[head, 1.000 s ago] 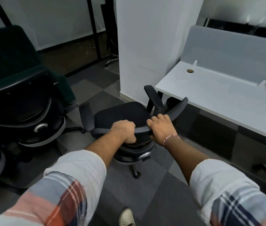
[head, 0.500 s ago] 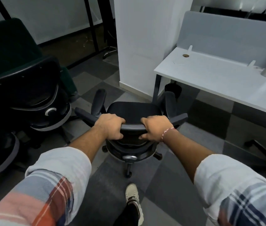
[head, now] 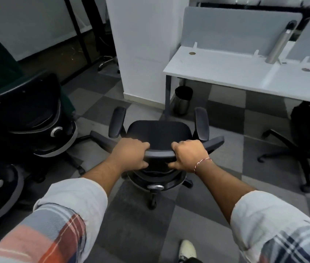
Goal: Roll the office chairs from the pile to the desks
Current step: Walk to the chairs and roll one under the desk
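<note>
Chair (head: 158, 132) looks heavy but rolls on casters; we clamp left hand (head: 129, 155) and right hand (head: 189, 156) on its stiff top rail (head: 159, 153).

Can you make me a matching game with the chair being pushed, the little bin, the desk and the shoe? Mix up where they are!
Things:
1. chair
2. bin
3. desk
4. shoe

Places:
A. bottom edge of the picture, on the carpet
B. under the desk's left end, beside its leg
C. gripped at the top of its back by the left hand and the right hand
D. upper right, with grey screens along its back

Pairs: 1-C, 2-B, 3-D, 4-A
</note>
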The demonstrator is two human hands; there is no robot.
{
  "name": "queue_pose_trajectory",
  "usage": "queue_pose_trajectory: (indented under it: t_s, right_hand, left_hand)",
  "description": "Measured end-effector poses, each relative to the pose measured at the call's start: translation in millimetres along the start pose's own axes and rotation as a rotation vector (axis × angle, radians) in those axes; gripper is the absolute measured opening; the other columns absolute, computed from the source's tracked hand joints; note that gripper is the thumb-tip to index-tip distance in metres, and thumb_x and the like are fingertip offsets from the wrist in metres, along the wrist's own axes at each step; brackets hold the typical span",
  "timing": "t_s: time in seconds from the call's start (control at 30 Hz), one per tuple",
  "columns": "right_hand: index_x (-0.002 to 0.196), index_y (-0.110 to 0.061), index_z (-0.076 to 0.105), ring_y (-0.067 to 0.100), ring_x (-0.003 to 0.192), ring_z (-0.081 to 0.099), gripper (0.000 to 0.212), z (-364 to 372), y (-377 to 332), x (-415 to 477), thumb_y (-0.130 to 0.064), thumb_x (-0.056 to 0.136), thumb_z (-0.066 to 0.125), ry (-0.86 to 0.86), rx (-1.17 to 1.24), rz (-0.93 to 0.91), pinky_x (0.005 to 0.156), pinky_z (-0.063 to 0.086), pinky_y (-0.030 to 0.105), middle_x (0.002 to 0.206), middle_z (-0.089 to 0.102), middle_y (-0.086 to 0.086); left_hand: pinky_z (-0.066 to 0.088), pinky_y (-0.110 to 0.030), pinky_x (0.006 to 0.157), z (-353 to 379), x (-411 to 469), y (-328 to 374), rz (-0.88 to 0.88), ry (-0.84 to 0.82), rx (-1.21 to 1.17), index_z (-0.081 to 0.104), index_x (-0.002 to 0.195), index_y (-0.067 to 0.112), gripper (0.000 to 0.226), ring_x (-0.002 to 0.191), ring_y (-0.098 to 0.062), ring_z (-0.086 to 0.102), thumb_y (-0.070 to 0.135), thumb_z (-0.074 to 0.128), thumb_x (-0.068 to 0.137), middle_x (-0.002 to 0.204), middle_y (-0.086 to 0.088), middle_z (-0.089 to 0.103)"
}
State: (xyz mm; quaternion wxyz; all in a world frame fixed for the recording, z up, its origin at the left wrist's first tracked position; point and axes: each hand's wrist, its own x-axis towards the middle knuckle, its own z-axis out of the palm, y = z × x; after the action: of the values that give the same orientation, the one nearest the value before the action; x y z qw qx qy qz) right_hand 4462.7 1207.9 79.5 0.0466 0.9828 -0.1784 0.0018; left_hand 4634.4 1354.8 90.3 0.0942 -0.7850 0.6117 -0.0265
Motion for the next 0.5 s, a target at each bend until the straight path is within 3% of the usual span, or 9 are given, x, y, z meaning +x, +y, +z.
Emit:
queue_pose_trajectory:
  t_s: [0.17,0.5]
  right_hand:
    - [0.085,-0.023,0.043,0.023,0.080,0.065,0.048,-3,-40,-46,-0.068,0.078,0.058,0.020,0.003,0.099,0.060,0.036,0.032,0.086,0.066,-0.001]
    - [0.083,-0.022,0.041,0.024,0.077,0.065,0.050,-18,-72,-101,-0.069,0.078,0.057,0.006,0.006,0.277,0.060,0.040,0.032,0.084,0.066,-0.002]
  left_hand:
    - [0.038,-0.031,0.060,3,-38,9,0.081,0.048,0.021,0.043,0.084,0.027,0.034,0.078,-0.020,0.065,0.054,0.063,0.077,0.082,0.006,0.064]
    - [0.035,-0.030,0.054,-6,-52,18,0.289,0.099,0.070,0.047,0.081,0.029,0.032,0.066,-0.017,0.057,0.057,0.061,0.074,0.071,0.009,0.054]
